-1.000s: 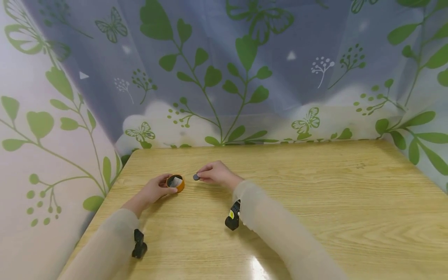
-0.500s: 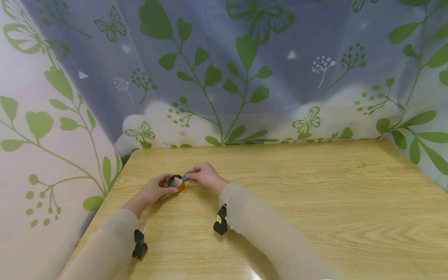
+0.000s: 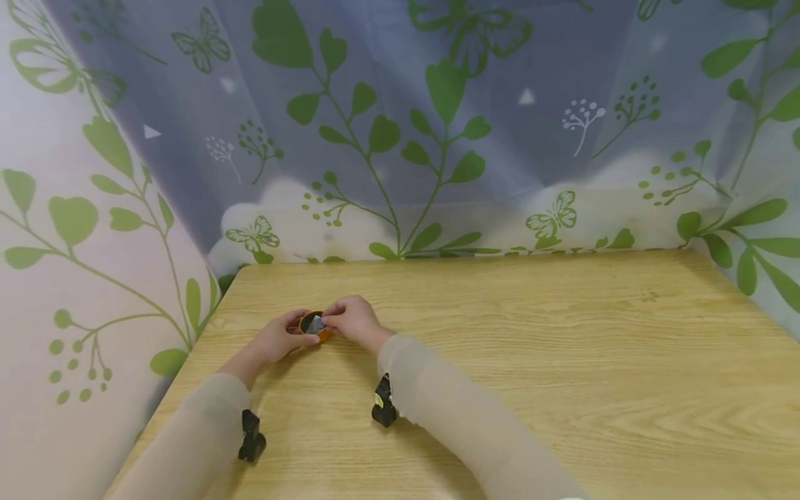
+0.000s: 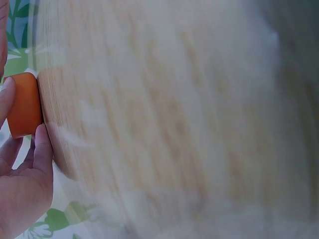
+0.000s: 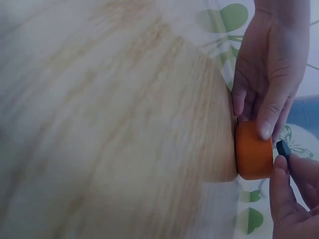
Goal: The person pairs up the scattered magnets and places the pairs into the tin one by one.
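A small round orange container (image 3: 324, 336) with a dark inside stands on the wooden table, a whitish piece visible in it. My left hand (image 3: 275, 340) holds it from the left; in the left wrist view the thumb lies along the orange wall (image 4: 25, 107) while other fingers support the near side. My right hand (image 3: 355, 321) pinches a small dark disc (image 5: 283, 148) between thumb and fingertips. In the head view the disc overlaps the container's right rim; the right wrist view shows it right by the opening. My right fingertips partly hide it.
The wooden table (image 3: 531, 361) stretches far to the right of both hands. A fabric backdrop (image 3: 475, 139) with leaves and butterflies rises behind it and along its left side. Black devices (image 3: 251, 436) sit at both wrists.
My right hand has moved left with the dark disc, from beside the container to its opening. My left hand and the container have stayed in place.
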`<state>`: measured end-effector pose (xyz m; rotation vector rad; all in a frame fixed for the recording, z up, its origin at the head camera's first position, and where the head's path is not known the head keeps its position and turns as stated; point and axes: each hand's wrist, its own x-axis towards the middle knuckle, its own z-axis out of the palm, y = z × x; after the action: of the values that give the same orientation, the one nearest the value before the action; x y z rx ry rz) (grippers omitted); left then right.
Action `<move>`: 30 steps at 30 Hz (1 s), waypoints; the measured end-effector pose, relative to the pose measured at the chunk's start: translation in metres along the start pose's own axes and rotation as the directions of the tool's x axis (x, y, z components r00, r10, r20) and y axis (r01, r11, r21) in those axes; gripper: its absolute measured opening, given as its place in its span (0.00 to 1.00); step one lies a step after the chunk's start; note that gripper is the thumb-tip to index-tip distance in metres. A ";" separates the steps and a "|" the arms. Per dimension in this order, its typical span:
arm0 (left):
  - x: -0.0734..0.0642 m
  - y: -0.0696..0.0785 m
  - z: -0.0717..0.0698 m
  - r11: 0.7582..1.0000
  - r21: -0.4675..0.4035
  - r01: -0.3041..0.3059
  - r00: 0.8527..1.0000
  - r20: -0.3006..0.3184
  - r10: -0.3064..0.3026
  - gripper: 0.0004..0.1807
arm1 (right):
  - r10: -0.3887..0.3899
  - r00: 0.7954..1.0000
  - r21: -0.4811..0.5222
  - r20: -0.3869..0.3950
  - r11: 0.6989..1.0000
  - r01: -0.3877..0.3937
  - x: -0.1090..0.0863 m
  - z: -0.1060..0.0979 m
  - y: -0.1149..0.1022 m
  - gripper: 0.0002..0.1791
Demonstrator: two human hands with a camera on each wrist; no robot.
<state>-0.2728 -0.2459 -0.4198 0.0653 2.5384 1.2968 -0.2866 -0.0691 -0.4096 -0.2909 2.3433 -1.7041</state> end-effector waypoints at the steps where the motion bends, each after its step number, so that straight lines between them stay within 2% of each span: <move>1: 0.000 0.001 0.000 1.000 0.001 -0.001 1.000 -0.001 0.001 0.42 | -0.020 1.000 -0.043 -0.007 0.999 0.020 0.000 0.000 0.000 0.05; 4: 0.001 0.002 -0.001 1.000 0.005 -0.009 1.000 -0.007 0.009 0.42 | -0.096 0.995 -0.187 -0.024 0.978 0.090 -0.001 0.000 -0.003 0.04; 8: 0.001 0.001 -0.002 1.000 0.007 -0.016 1.000 -0.015 0.016 0.42 | -0.176 0.984 -0.342 -0.013 0.926 0.161 -0.001 0.002 -0.006 0.04; 14: -0.002 -0.003 0.001 1.000 0.009 -0.018 1.000 -0.004 0.018 0.43 | -0.196 0.980 -0.483 0.038 0.855 0.190 -0.002 0.008 -0.004 0.04; 17: -0.001 -0.002 0.002 0.999 -0.020 -0.038 0.999 0.003 0.038 0.42 | -0.213 0.976 -0.567 0.051 0.798 0.204 -0.002 0.008 -0.007 0.04; 20: 0.000 0.000 0.002 0.998 -0.026 -0.056 0.998 0.002 0.056 0.41 | -0.234 0.969 -0.646 0.083 0.728 0.231 -0.002 0.008 -0.012 0.04; 23: -0.001 0.001 0.003 0.998 -0.035 -0.052 0.999 0.006 0.053 0.41 | -0.238 0.964 -0.706 0.120 0.662 0.252 -0.003 0.007 -0.014 0.04; 25: -0.002 0.001 0.004 0.997 -0.056 -0.044 0.999 0.018 0.045 0.41 | -0.230 0.964 -0.724 0.133 0.642 0.253 -0.003 0.007 -0.015 0.05; 27: -0.003 0.001 0.004 0.996 -0.078 -0.032 0.999 0.029 0.034 0.42 | -0.218 0.966 -0.731 0.136 0.637 0.247 -0.003 0.006 -0.014 0.06; 30: -0.003 0.000 0.004 0.996 -0.085 -0.018 0.999 0.025 0.021 0.43 | -0.205 0.965 -0.709 0.162 0.656 0.258 -0.003 0.002 -0.012 0.08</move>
<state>-0.2684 -0.2431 -0.4209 0.0882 2.4640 1.4009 -0.2824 -0.0737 -0.3982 -0.7979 2.9192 -0.6977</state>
